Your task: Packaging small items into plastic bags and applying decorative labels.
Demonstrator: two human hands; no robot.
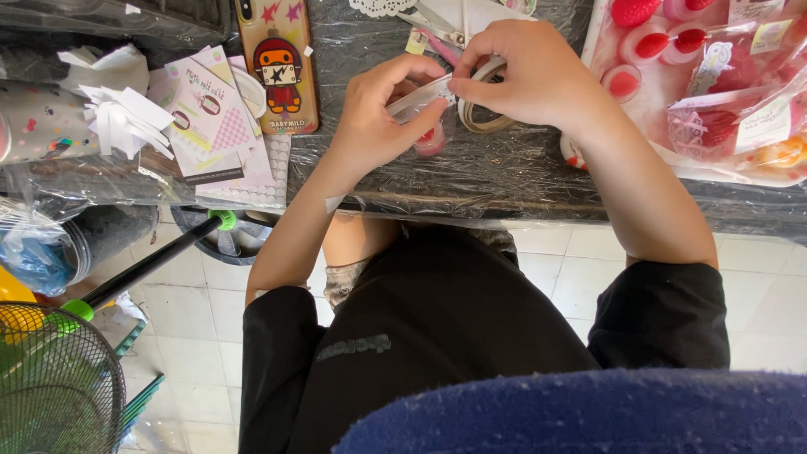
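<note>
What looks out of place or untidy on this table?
Cut white paper strips lie in a loose heap at the table's left end, over some cards. Nothing looks spilled or broken. Both hands pull tape from a roll.

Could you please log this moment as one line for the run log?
left hand: pinches tape strip | right hand: holds tape roll | surface: plastic-covered table

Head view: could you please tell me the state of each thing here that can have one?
Left hand: closed on a white strip.
White strip: pulled taut between both hands.
Right hand: gripping the tape roll.
Tape roll: partly unwound, held above the table.
Phone: lying face down, its case showing.
Table: covered in clear plastic film.
Fan: whether it runs cannot be told.
</note>
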